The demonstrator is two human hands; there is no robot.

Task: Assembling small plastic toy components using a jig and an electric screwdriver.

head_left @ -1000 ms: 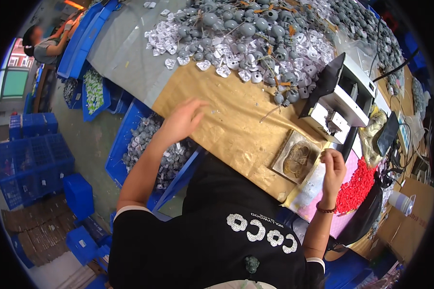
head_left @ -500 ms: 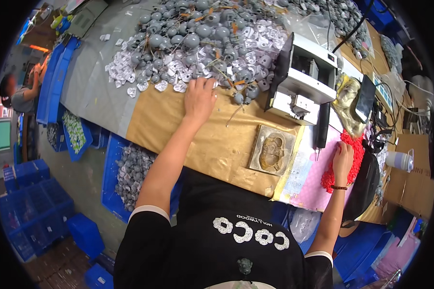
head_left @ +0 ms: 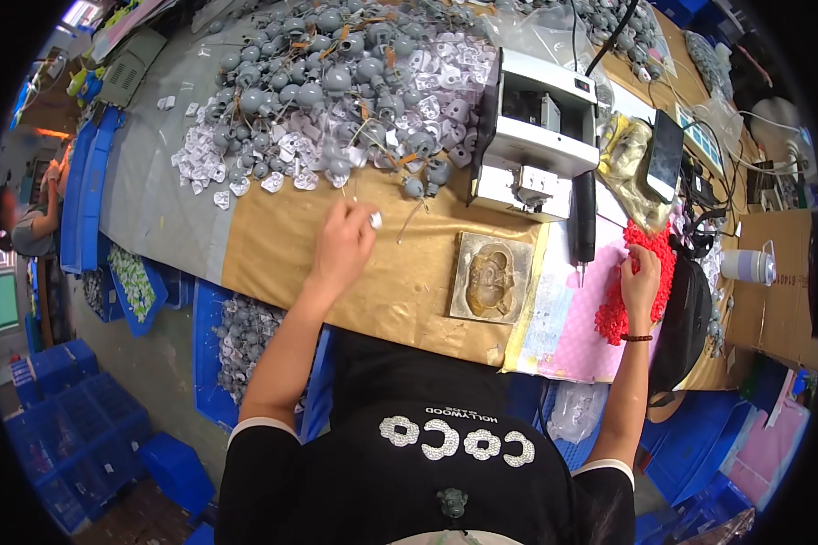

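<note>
My left hand [head_left: 339, 250] is above the brown mat, closed on a small white plastic piece [head_left: 375, 220] that shows at its fingertips. Just beyond it lies the near edge of a heap of grey round-headed parts [head_left: 336, 80] mixed with white moulded pieces [head_left: 295, 150]. At the right, my right hand [head_left: 641, 277] is over a pile of small red pieces [head_left: 613, 318]. Its fingers are bent together at the pile, and whatever they pinch is too small to make out. A square metal mould [head_left: 463, 304] with a figure-shaped hollow sits between my hands.
A white and black machine [head_left: 545, 136] stands beyond the mould, with a black-handled screwdriver [head_left: 583, 218] beside it. A phone [head_left: 665, 156], cables and a black bag [head_left: 686, 350] are at the right. Blue bins [head_left: 211, 341] stand below the table's left side. Another person [head_left: 32, 227] is at far left.
My left hand has drawn back from the heap toward me, bringing a white piece. My right hand stays at the red pile, its fingers shifted slightly. The whole view has shifted a little.
</note>
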